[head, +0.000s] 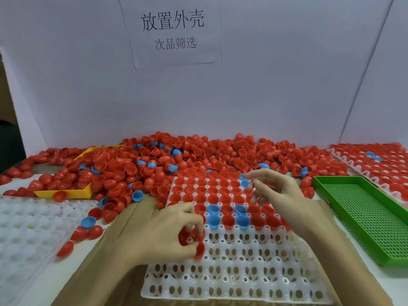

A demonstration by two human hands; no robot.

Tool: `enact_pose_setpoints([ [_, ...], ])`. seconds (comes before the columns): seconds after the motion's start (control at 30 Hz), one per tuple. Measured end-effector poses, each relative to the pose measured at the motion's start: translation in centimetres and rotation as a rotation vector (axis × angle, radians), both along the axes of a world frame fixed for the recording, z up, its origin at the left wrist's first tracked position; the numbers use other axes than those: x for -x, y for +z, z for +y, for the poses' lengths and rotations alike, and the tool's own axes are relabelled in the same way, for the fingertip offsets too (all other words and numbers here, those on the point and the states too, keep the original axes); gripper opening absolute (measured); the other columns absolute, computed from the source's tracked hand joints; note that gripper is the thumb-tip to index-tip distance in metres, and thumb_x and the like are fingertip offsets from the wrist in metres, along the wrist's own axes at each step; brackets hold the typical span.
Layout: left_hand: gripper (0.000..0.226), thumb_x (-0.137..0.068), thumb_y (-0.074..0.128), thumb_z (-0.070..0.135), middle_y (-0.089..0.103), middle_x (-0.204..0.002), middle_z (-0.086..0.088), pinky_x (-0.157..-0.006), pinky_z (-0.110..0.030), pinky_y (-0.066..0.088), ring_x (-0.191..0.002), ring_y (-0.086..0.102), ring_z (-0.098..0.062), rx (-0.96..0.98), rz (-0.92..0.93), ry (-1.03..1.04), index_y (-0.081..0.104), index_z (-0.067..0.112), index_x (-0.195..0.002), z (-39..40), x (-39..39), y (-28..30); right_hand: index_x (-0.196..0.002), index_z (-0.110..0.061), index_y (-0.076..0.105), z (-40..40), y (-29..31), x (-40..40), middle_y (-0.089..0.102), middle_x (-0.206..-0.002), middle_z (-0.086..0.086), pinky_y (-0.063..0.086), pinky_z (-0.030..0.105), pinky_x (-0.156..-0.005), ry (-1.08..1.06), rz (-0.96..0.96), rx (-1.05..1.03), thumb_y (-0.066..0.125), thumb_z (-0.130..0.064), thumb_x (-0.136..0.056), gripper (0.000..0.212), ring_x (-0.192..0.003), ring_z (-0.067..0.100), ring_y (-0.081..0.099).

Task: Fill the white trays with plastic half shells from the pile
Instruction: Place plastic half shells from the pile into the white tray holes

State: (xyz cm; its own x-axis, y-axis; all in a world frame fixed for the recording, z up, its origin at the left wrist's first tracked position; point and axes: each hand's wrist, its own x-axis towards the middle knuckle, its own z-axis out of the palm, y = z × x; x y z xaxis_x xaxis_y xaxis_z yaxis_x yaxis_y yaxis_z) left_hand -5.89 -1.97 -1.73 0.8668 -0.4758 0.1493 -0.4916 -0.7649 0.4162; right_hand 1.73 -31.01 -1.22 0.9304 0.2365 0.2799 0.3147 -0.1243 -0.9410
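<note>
1. The near rows of the centre white tray (238,281) are seen empty; the far rows are filled with shells, rim up, mostly red with a few blue.
2. Several red half shells (196,241) are gripped in the curled fingers of the left hand (167,230), over the tray's left edge at the first unfilled row.
3. A blue half shell (243,176) is pinched at the fingertips of the right hand (273,193), over the tray's far right corner.
4. Step judged in hand: seating shells cell by cell, roughly half done. The next move calls for each shell to be turned rim up and dropped into a vacant cell.
5. An empty white tray (28,228) is noted at left on the desk, a filled one at far right.
6. The pile (187,155) lies beyond: glossy, thin-walled cups, loosely heaped, some nested.
</note>
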Motion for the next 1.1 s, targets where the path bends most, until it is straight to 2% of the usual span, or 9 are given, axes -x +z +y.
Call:
enact_pose_setpoints([
  [0.17, 0.016, -0.092, 0.056, 0.053, 0.044, -0.099, 0.020, -0.079, -0.014, 0.041, -0.098, 0.045, 0.002, -0.080, -0.078, -0.015, 0.065, 0.041, -0.098, 0.1, 0.3, -0.2, -0.109, -0.018, 0.079, -0.3, -0.1, -0.2, 0.076, -0.092, 0.008, 0.060, 0.025, -0.066, -0.011, 0.013, 0.017, 0.057, -0.004, -0.106, 0.026, -0.073, 0.021, 0.072],
  [0.3, 0.020, -0.099, 0.054, 0.054, 0.056, -0.102, 0.020, -0.069, -0.020, 0.051, -0.088, 0.059, -0.004, 0.072, -0.076, 0.053, 0.070, 0.042, -0.096, 1.6, -0.8, 0.8, -0.110, -0.014, 0.077, -0.8, -0.1, -0.5, 0.076, -0.092, 0.007, 0.061, 0.027, -0.067, -0.044, -0.002, 0.055, 0.056, -0.003, -0.106, 0.025, -0.073, 0.022, 0.072],
  [0.43, 0.019, -0.103, 0.056, 0.037, 0.066, -0.092, 0.016, -0.077, -0.024, 0.052, -0.086, 0.065, -0.009, 0.272, -0.166, 0.218, 0.073, 0.034, -0.094, 3.5, -2.3, 0.6, -0.113, -0.013, 0.076, -1.1, 0.0, -0.8, 0.077, -0.092, 0.003, 0.060, 0.024, -0.066, -0.127, -0.055, 0.103, 0.056, -0.001, -0.105, 0.024, -0.075, 0.017, 0.072],
  [0.57, 0.028, -0.105, 0.052, 0.038, 0.063, -0.078, 0.012, -0.070, -0.031, 0.053, -0.073, 0.062, -0.009, 0.231, -0.267, 0.352, 0.070, 0.026, -0.087, 4.8, -3.1, -0.6, -0.112, -0.018, 0.075, -0.4, -0.1, -2.3, 0.076, -0.101, -0.007, 0.059, 0.023, -0.074, -0.233, -0.211, 0.356, 0.060, -0.005, -0.104, 0.022, -0.088, 0.009, 0.072],
  [0.7, 0.034, -0.105, 0.048, 0.045, 0.056, -0.072, 0.013, -0.063, -0.024, 0.048, -0.066, 0.056, -0.004, 0.089, -0.319, 0.364, 0.062, 0.027, -0.080, 4.8, -3.6, -1.9, -0.115, -0.021, 0.072, 1.5, 0.4, -6.0, 0.072, -0.110, -0.007, 0.050, 0.013, -0.079, -0.250, -0.296, 0.674, 0.059, -0.009, -0.104, 0.020, -0.095, 0.005, 0.066],
  [0.83, 0.033, -0.104, 0.043, 0.051, 0.055, -0.073, 0.016, -0.063, -0.021, 0.049, -0.065, 0.057, -0.002, 0.066, -0.330, 0.339, 0.062, 0.031, -0.084, 4.7, -3.9, -2.6, -0.129, -0.015, 0.069, 3.9, 1.0, -10.8, 0.065, -0.131, 0.007, 0.051, 0.028, -0.096, -0.256, -0.297, 0.965, 0.053, -0.007, -0.105, 0.030, -0.115, 0.022, 0.064],
  [0.93, 0.033, -0.104, 0.041, 0.052, 0.057, -0.075, 0.017, -0.063, -0.018, 0.048, -0.067, 0.058, -0.001, 0.063, -0.375, 0.318, 0.064, 0.032, -0.090, 4.6, -4.0, -2.8, -0.144, -0.020, 0.062, 5.1, 1.5, -13.3, 0.053, -0.151, 0.007, 0.050, 0.038, -0.113, -0.231, -0.236, 1.126, 0.059, 0.004, -0.100, 0.050, -0.135, 0.028, 0.055],
  [1.0, 0.032, -0.105, 0.041, 0.051, 0.059, -0.078, 0.016, -0.063, -0.020, 0.051, -0.069, 0.059, -0.002, 0.048, -0.407, 0.309, 0.064, 0.031, -0.093, 4.5, -3.9, -2.8, -0.143, -0.020, 0.064, 5.5, 1.6, -14.4, 0.055, -0.150, 0.007, 0.053, 0.039, -0.110, -0.175, -0.202, 1.264, 0.066, 0.010, -0.092, 0.059, -0.132, 0.028, 0.057],
  [1.1, 0.035, -0.105, 0.040, 0.049, 0.059, -0.077, 0.015, -0.061, -0.019, 0.050, -0.067, 0.059, -0.003, 0.015, -0.449, 0.316, 0.066, 0.028, -0.094, 4.6, -3.8, -2.4, -0.122, -0.014, 0.076, 5.6, 1.2, -15.5, 0.065, -0.131, 0.009, 0.059, 0.038, -0.098, -0.203, -0.161, 1.342, 0.076, 0.004, -0.088, 0.039, -0.109, 0.027, 0.067],
])
